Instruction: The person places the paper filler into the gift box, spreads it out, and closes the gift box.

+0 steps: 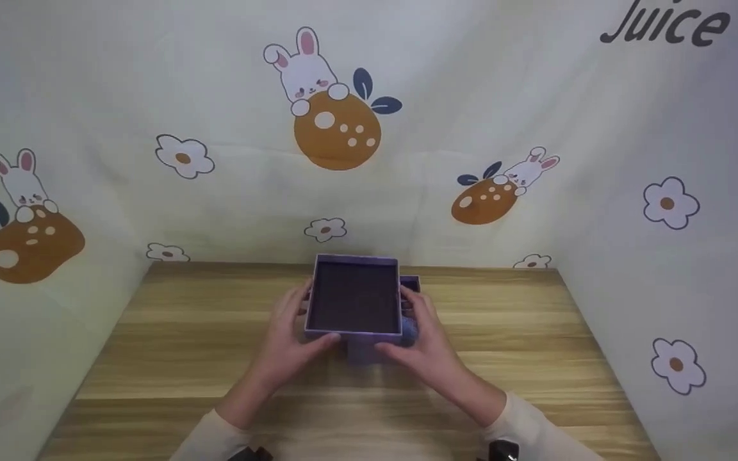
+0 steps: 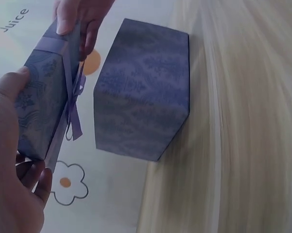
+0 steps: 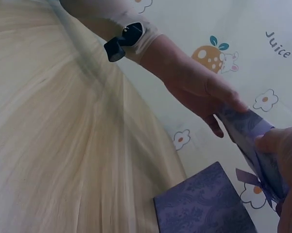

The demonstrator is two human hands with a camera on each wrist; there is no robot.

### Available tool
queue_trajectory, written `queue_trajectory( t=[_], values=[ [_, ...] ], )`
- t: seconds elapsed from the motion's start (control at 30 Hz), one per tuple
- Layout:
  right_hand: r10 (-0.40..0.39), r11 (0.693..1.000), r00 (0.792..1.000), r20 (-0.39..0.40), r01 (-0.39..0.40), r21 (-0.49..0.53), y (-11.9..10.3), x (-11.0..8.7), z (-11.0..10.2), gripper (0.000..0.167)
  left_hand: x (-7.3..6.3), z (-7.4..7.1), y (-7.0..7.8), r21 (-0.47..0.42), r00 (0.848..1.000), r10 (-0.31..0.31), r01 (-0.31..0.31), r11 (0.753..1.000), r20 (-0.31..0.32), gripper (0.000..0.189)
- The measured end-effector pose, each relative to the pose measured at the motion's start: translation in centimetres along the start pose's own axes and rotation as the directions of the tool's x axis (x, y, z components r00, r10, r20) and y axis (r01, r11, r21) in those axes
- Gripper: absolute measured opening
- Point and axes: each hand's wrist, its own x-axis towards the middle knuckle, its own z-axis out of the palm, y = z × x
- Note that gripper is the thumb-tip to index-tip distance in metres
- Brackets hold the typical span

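Both hands hold a square, patterned purple-blue box lid (image 1: 355, 294) above the table, its dark hollow side turned up. My left hand (image 1: 286, 346) grips the left side, with the thumb along the near edge. On the opposite side, my right hand (image 1: 428, 346) grips it the same way. A lilac ribbon (image 2: 74, 116) wraps the lid, and its bow hangs off the underside. Beneath stands the matching box (image 2: 143, 85), partly hidden by the lid in the head view; a dark opening shows at its far right corner. A gap separates lid and box in the left wrist view.
The wood-grain table (image 1: 215, 333) extends around the box. A pale cloth (image 1: 228, 83) printed with rabbits, oranges and flowers hangs behind the table and along both sides. Dark straps (image 3: 131, 35) with cameras sit on the wrists.
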Motion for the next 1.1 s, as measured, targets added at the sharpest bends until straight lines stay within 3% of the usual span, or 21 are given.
queue_trajectory(
  t=[0.3,0.63,0.83,0.97,1.1],
  values=[
    [0.044,0.998,0.999,0.004,-0.044,0.050,0.7,-1.1,-1.1,0.099,-0.1,1.4,0.8,-0.069,0.999,0.031,-0.032,0.997,-0.006,0.107],
    [-0.036,0.999,0.999,-0.014,0.036,-0.022,1.3,-1.6,-3.2,0.097,0.2,2.7,1.4,-0.031,0.998,0.052,-0.051,0.998,0.046,0.114],
    [-0.081,0.997,0.997,-0.002,0.081,0.003,1.8,-1.8,-4.3,0.095,0.1,3.1,1.3,-0.032,0.991,0.082,-0.079,0.996,0.101,0.116],
    [-0.123,0.992,0.992,-0.005,0.123,0.021,2.2,-1.9,-4.6,0.096,0.2,3.3,1.1,-0.032,0.986,0.126,-0.124,0.992,0.107,0.113],
    [-0.155,0.988,0.988,-0.009,0.155,0.025,2.5,-1.9,-4.7,0.099,0.1,3.3,1.1,-0.018,0.986,0.123,-0.121,0.992,0.110,0.112]
  ],
)
